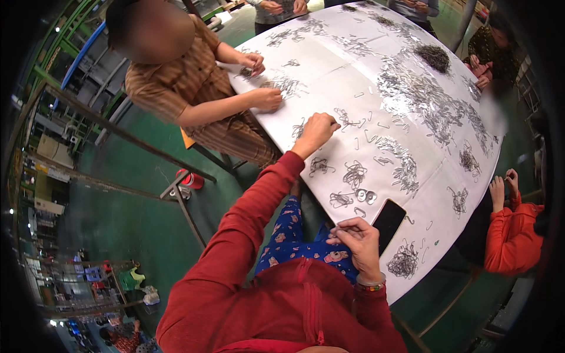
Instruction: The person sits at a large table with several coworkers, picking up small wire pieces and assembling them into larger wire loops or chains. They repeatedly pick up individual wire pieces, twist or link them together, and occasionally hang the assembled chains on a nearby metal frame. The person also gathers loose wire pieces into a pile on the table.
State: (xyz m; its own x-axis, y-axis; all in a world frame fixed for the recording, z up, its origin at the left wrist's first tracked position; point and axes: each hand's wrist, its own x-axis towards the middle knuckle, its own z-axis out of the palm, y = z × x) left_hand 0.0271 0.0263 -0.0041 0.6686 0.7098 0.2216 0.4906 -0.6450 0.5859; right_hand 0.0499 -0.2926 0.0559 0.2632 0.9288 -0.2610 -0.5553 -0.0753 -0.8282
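Observation:
My left hand (318,133) reaches out over the white table (329,65), its fingers closed beside a small pile of thin metal hooks (349,119). Whatever it pinches is too small to make out. Close to my body at the table's near edge, my right hand (357,240) is bent with thumb and fingertips pressed together; I cannot tell what is between them. Several tangled clumps of wire hooks lie between my hands, one clump (354,175) near the middle. A row of shiny metal pieces (405,167) curves to their right.
Beside my right hand lies a dark phone (389,225), with small round metal parts (366,196) just beyond it. A large heap of metal pieces (435,100) spreads farther off. A person in brown (176,88) works at left, another in orange (512,238) at right. Metal railing (123,126) stands left.

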